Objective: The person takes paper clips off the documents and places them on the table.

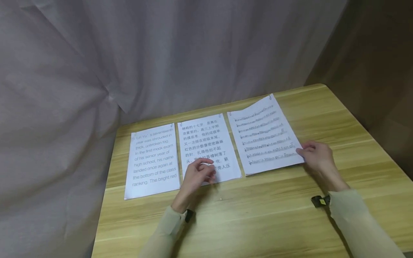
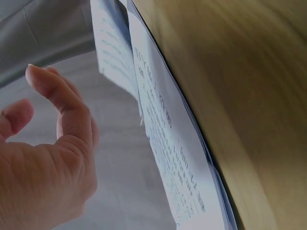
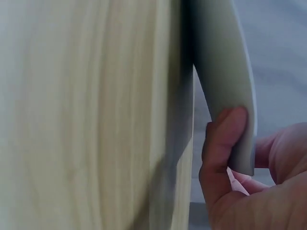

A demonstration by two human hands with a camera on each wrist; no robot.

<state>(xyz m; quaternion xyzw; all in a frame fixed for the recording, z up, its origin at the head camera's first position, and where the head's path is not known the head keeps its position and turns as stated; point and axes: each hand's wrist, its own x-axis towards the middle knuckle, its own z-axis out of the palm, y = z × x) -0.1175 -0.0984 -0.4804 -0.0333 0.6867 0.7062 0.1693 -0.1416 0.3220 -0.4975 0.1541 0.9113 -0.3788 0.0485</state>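
Note:
Three clipped paper stacks lie side by side on a wooden table. The right one is sheet music; its lower right corner is lifted, pinched between the thumb and fingers of my right hand. In the right wrist view that hand grips the raised paper with the table below. My left hand hovers over the lower part of the middle stack of Chinese text, hiding some lines. Seen from the left wrist, its fingers are loosely bent, holding nothing, apart from the paper.
At the left lies a stack of English text. Paper clips sit at the stacks' top corners. The wooden table extends toward me and to the right. A grey curtain hangs behind the table's far edge.

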